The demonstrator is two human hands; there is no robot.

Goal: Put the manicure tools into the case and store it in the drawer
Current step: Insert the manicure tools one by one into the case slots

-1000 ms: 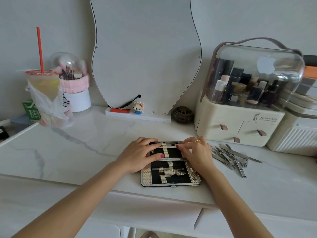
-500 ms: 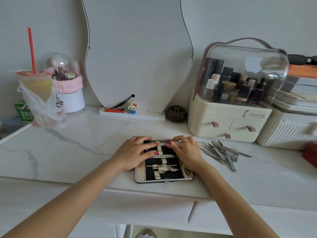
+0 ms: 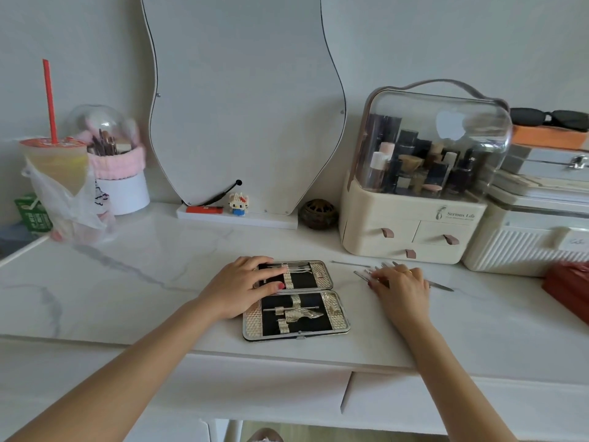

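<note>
The manicure case point(image 3: 338, 317) lies open flat on the marble tabletop, gold-patterned with black lining. Several thin tools sit in its upper half, and one more in the lower half. My left hand point(image 3: 242, 287) rests flat on the case's upper left part, pressing it down. My right hand point(image 3: 400, 287) lies to the right, over the pile of loose steel manicure tools point(image 3: 361, 274), its fingers spread on them; whether it grips any tool I cannot tell. One thin tool point(image 3: 349, 263) lies apart, and another's tip point(image 3: 443, 287) sticks out from under the hand.
A cream cosmetics organiser point(image 3: 411, 231) with small drawers stands behind the tools, a white ribbed box point(image 3: 522, 250) and a red item point(image 3: 567, 288) to its right. A mirror point(image 3: 242, 100), brush pot point(image 3: 121, 186) and bagged drink point(image 3: 60, 186) stand at the back. Desk drawers point(image 3: 255, 387) sit shut below.
My right hand has left the case and moved right onto the loose tools. My left hand stays on the case.
</note>
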